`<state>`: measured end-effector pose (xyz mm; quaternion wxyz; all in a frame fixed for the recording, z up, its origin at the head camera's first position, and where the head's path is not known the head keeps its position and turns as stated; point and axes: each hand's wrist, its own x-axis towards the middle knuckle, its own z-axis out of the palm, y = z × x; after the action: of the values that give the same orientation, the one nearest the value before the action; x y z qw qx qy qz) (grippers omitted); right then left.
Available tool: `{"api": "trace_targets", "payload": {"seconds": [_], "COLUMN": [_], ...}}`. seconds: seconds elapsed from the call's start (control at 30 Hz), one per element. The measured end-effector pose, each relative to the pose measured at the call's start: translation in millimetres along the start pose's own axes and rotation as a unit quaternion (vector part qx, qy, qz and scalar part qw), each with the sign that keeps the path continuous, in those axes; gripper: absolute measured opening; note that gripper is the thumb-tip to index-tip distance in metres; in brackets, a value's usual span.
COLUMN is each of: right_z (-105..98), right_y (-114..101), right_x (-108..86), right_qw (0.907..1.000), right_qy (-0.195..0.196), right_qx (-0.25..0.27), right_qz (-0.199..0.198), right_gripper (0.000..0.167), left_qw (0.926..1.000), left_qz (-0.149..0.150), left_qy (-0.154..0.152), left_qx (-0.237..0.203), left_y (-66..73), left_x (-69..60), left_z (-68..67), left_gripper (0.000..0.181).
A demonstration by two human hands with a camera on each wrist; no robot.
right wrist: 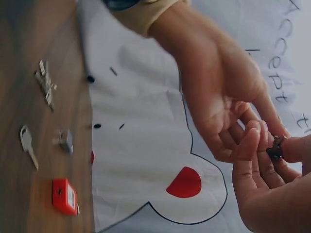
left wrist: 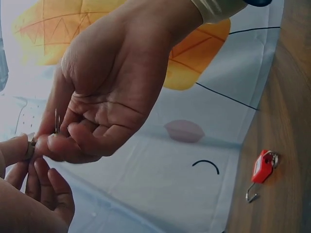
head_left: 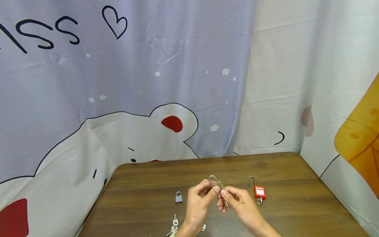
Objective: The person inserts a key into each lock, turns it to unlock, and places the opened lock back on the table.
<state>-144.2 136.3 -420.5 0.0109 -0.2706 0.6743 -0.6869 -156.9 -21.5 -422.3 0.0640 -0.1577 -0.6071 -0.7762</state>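
Both hands meet above the table. Thumb and fingers of my left hand (head_left: 196, 204) grip a small brass padlock (head_left: 218, 185), its curved shackle sticking up toward the left with one end free of the body. My right hand (head_left: 244, 207) pinches a key at the padlock's lower end; fingertips hide most of it. A thin metal piece (head_left: 226, 204) hangs below the right fingers. In the right wrist view the padlock (right wrist: 275, 148) appears as a dark shape between the fingertips. Whether the key sits fully in the keyhole cannot be seen.
To the right lies a red padlock (head_left: 260, 192), shackle raised, with a key and ring at its bottom. A small grey padlock (head_left: 179, 198) lies left of the hands. Nearer are a bunch of keys (head_left: 174, 226) and a loose key (right wrist: 28, 145). Printed curtains (head_left: 177, 65) hang behind the table.
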Motion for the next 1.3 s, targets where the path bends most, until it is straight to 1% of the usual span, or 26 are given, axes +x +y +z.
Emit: {"api": "trace_targets", "payload": {"seconds": [0.1,0.2,0.3,0.4,0.47,0.57,0.63,0.7,0.83,0.9,1.0,1.03,1.1,1.13,1.23,1.3], "right_z": [3,2,-2,-8,-11,-15,-17,-18,-16,-14,-12,-11,-10,-10,-9,-8], "right_y": [2,1,-3,-7,-11,-19,-25,-29,-33,-34,-34,-34,-33,-33,-33,-32], "right_x": [-0.6,-1.5,-1.9,-1.0,-0.1,1.5,3.3,5.3,9.5,11.6,14.6,15.6,17.3,18.0,19.5,19.7], "right_qw": [0.9969,0.9902,0.9787,0.9644,0.9594,0.9552,0.9517,0.9453,0.9295,0.9214,0.912,0.9095,0.9052,0.9024,0.8914,0.8838], "right_qy": [0.021,0.037,0.045,0.057,0.072,0.108,0.126,0.134,0.124,0.114,0.091,0.083,0.064,0.056,0.037,0.03], "right_qx": [-0.073,-0.133,-0.199,-0.256,-0.269,-0.27,-0.272,-0.285,-0.321,-0.336,-0.351,-0.356,-0.363,-0.369,-0.387,-0.399], "right_qz": [-0.02,-0.021,-0.024,-0.035,-0.042,-0.053,-0.068,-0.086,-0.134,-0.16,-0.192,-0.199,-0.211,-0.216,-0.233,-0.242], "right_gripper": [0.021,0.016,0.013,0.015,0.015,0.016,0.015,0.016,0.019,0.02,0.022,0.021,0.02,0.019,0.015,0.014], "left_qw": [0.9999,0.9998,0.9995,0.9987,0.9975,0.9958,0.9951,0.9949,0.9952,0.9945,0.9924,0.9912,0.9874,0.9844,0.9714,0.9602], "left_qz": [-0.011,-0.018,-0.011,-0.004,-0.003,0.004,0.012,0.018,0.029,0.035,0.046,0.051,0.07,0.086,0.138,0.17], "left_qy": [0.002,0.002,0.006,0.011,0.014,0.014,0.011,0.007,-0.006,-0.012,-0.02,-0.023,-0.027,-0.03,-0.034,-0.033], "left_qx": [0.008,0.012,0.028,0.051,0.069,0.09,0.097,0.099,0.093,0.098,0.113,0.12,0.139,0.151,0.19,0.219], "left_y": [1.1,2.3,3.5,4.5,4.6,4.3,3.9,3.3,2.8,2.6,2.0,1.8,0.5,-0.3,-2.8,-3.8], "left_x": [-1.2,-2.4,-2.5,-1.6,-1.3,-1.3,-1.9,-2.7,-4.7,-5.2,-6.1,-6.4,-7.1,-7.4,-8.0,-8.2], "left_z": [-1.5,-3.5,-6.0,-8.6,-10.7,-13.8,-15.7,-17.3,-19.1,-19.9,-21.6,-22.2,-23.2,-23.7,-25.1,-26.0], "left_gripper": [0.019,0.02,0.02,0.018,0.017,0.015,0.015,0.014,0.015,0.015,0.013,0.013,0.012,0.011,0.011,0.011]}}
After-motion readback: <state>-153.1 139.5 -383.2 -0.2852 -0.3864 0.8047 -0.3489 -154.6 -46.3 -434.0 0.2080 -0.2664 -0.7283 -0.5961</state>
